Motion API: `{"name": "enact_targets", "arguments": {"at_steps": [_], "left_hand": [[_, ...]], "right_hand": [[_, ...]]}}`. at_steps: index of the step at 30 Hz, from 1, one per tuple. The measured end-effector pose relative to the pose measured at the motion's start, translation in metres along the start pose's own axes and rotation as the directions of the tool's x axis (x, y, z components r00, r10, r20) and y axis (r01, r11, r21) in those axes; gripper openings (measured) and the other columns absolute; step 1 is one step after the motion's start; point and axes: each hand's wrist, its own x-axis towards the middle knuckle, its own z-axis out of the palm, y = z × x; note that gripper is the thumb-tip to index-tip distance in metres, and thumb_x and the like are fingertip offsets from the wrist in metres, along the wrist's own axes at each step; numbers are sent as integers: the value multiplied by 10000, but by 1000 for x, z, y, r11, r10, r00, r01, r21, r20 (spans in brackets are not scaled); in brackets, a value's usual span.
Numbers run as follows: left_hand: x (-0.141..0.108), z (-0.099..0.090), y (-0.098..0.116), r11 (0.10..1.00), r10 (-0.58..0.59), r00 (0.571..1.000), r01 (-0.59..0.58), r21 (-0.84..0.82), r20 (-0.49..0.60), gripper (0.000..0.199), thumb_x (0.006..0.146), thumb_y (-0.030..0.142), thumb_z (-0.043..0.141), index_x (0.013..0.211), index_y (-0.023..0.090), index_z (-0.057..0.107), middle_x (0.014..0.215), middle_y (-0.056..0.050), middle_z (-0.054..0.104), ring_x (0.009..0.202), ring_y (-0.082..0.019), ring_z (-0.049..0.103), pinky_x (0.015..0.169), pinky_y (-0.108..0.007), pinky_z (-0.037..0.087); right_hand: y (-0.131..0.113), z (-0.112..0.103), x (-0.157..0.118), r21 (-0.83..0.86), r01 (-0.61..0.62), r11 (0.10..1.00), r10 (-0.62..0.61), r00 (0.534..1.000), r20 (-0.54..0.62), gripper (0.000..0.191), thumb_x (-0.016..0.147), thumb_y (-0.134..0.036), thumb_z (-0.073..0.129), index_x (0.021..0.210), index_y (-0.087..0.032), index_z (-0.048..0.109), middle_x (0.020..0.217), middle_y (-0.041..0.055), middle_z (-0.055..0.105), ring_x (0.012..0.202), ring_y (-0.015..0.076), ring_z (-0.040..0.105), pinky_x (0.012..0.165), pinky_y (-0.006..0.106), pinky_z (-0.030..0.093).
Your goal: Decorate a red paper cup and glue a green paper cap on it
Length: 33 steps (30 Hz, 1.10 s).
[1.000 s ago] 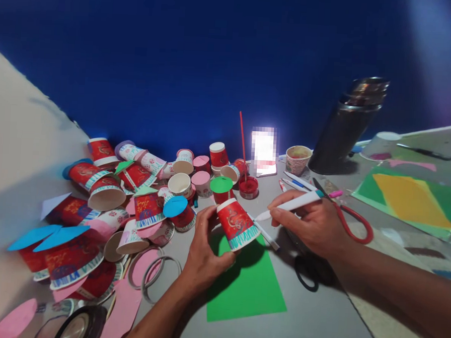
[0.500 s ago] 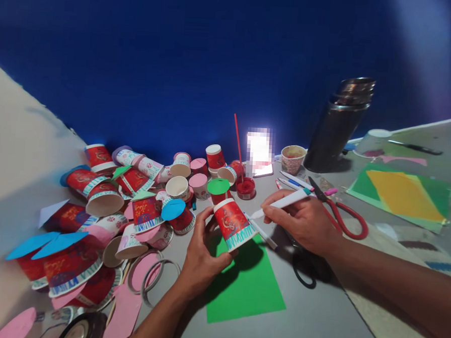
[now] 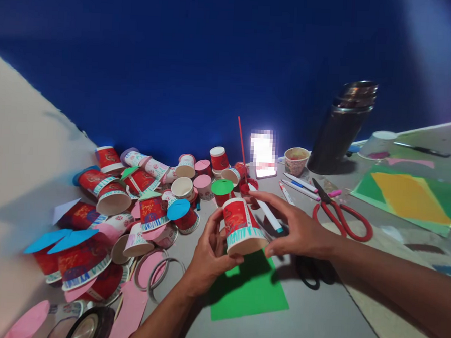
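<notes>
My left hand (image 3: pixel 212 249) holds a red paper cup (image 3: pixel 240 217) tilted, mouth down toward me, with its thumb at the rim. Teal strokes run along the cup's white lower band. At the cup's right side is my right hand (image 3: pixel 294 225), its thumb near the rim and its index finger reaching past the far side. A white marker pen (image 3: pixel 269 214) with a teal end sits among the right fingers; part of the grip is hidden. Below the cup lies a green paper sheet (image 3: pixel 267 297).
Many decorated cups (image 3: pixel 82 265) crowd the left side. At the back stand a lit phone (image 3: pixel 263 153), a paint pot (image 3: pixel 252 183), a paper cup (image 3: pixel 296 162) and a dark flask (image 3: pixel 336 134). Red-handled scissors (image 3: pixel 346 215), pens (image 3: pixel 300 183) and coloured sheets (image 3: pixel 409 199) lie right.
The cup has turned in my left hand, showing more of its seam side. My right hand has come to the cup, and the marker's teal end has swung down toward me.
</notes>
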Motion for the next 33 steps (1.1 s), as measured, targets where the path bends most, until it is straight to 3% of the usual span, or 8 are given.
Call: {"name": "enact_targets", "arguments": {"at_steps": [3,8,16,19,22,24,27,33], "left_hand": [[0,-1,1,1000,-26,997,27,-9,72,1084,646,550,940,1544,327,374,1616,-148,466,1410,-380,558,1095,-541,555],[-1,-10,6,994,76,990,-85,74,119,1004,706,520,919,1560,378,411,1704,-79,354,1545,-372,389,1227,-584,423],[-2,-14,12,911,45,995,-78,405,91,957,729,327,908,1553,341,422,1616,-95,443,1466,-361,480,1207,-554,442],[-2,-13,11,870,121,992,-125,477,40,945,734,219,856,1549,339,394,1590,-93,419,1470,-342,453,1191,-530,457],[-2,-11,10,846,172,985,-155,510,13,887,730,160,807,1508,326,416,1546,-91,427,1443,-325,462,1144,-501,500],[-2,-11,11,837,192,981,-160,523,-7,861,728,150,798,1484,320,424,1528,-88,431,1425,-320,474,1141,-504,500],[-2,-9,11,806,222,975,-175,565,-16,841,736,141,788,1470,312,415,1499,-90,445,1406,-316,484,1153,-517,485],[-2,-7,6,739,292,956,-243,629,26,836,758,158,796,1473,313,392,1465,-96,447,1389,-309,479,1136,-512,494]], "right_hand": [[4,-1,0,-100,2,995,0,1000,14,1053,649,-580,933,1547,-284,469,1551,143,542,1426,360,529,1183,565,426],[5,1,-1,-343,93,935,-86,996,36,992,675,-502,940,1530,-278,490,1453,162,597,1330,364,592,1108,588,494],[0,2,-4,-383,178,907,-148,983,107,989,722,-450,925,1565,-280,438,1476,153,595,1350,339,592,1096,523,531],[-10,2,-9,-342,239,909,-260,965,-18,645,899,-336,785,1489,-302,527,1370,97,684,1241,268,674,1028,413,570],[-20,2,-14,-261,302,917,-336,937,-95,307,1011,-221,616,1305,-293,674,991,24,770,858,174,740,778,287,587],[-24,3,-15,-208,367,907,-387,920,-61,242,1014,-221,611,1221,-279,723,827,5,729,704,156,681,639,269,533],[-27,4,-16,-188,409,893,-419,908,-14,195,1003,-238,630,1157,-259,749,784,10,693,673,152,634,607,271,489],[-26,10,-18,-223,261,939,-263,965,22,134,1012,-266,627,1070,-240,745,852,21,730,723,139,675,658,251,496]]}}
